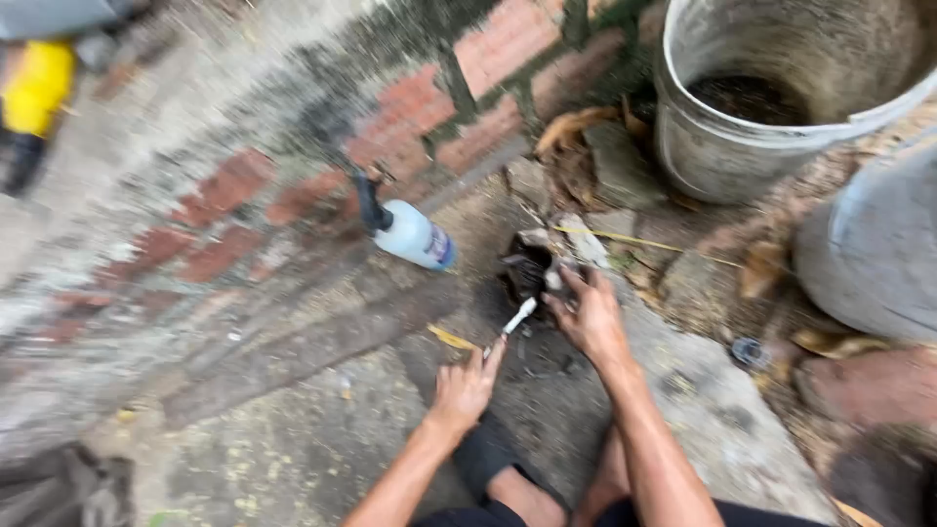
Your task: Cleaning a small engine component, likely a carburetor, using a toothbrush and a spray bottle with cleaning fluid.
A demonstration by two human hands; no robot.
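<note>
Hands at work on rough concrete ground [293, 429], seen from above with the view blurred. The left hand [467, 383] is closed round the near end of a slim white-tipped tool [517, 317], whose tip points far and right toward a dark hollow [527, 273] in the ground. The right hand [589, 314] lies just right of the tool, fingers spread and curled down into the hollow's edge among stones and debris; whether it grips anything cannot be told. A white spray bottle [410, 232] with a dark nozzle lies on its side, left of and beyond both hands. A brick strip [234, 185] runs diagonally behind it. A grey bucket [712, 146] stands far right, with dry leaves [576, 127] beside it. A yellow object [37, 86] sits far left.
</note>
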